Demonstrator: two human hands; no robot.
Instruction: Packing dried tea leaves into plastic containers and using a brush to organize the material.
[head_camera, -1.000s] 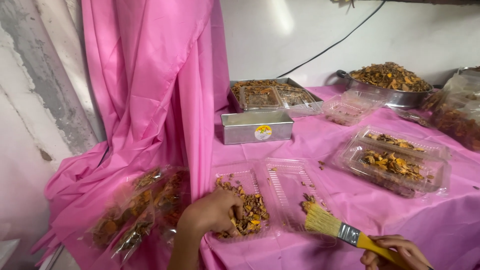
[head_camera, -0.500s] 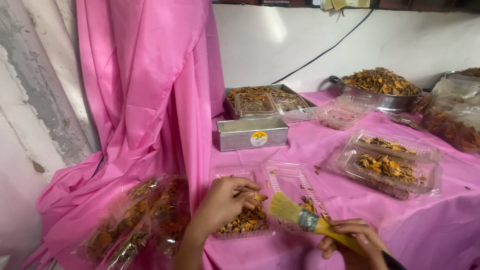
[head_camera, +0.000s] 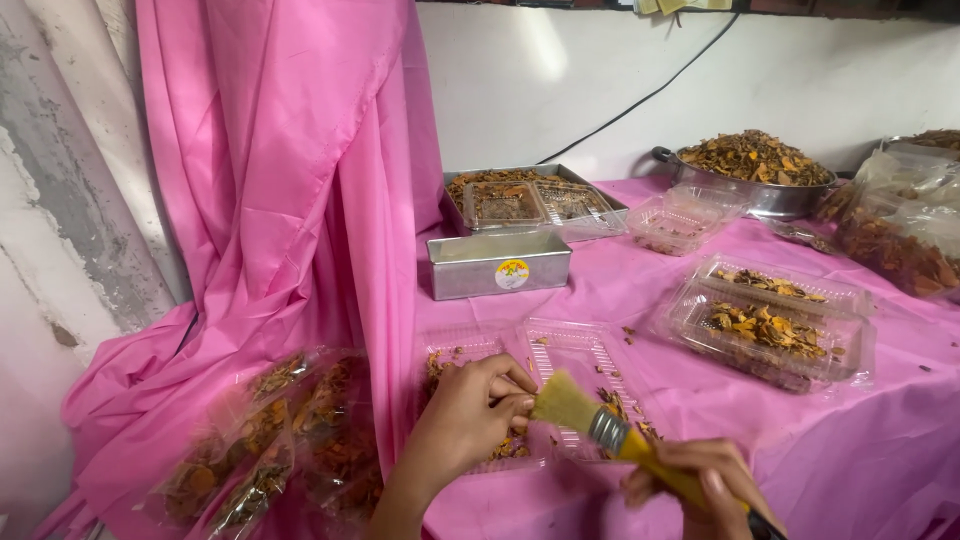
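A: Report the left side of the table (head_camera: 700, 400).

B: Sealed clear packs of dried snack mix (head_camera: 270, 440) lie in the pink cloth (head_camera: 280, 200) folds at the far left, somewhat blurred.

A: Left hand (head_camera: 470, 420)?

B: Fingers curled closed over the filled half of an open clear clamshell box (head_camera: 560, 370), which lies on the table directly before the person. It appears to pinch food, but the grip is partly hidden.

A: Right hand (head_camera: 700, 485)?

B: Closed around the yellow handle of a paintbrush (head_camera: 600, 425); the bristles touch the left hand's fingertips above the box.

A: Further right?

B: A metal tin (head_camera: 498, 262), a filled clamshell (head_camera: 770, 325), and a heaped metal bowl (head_camera: 760, 170) behind.
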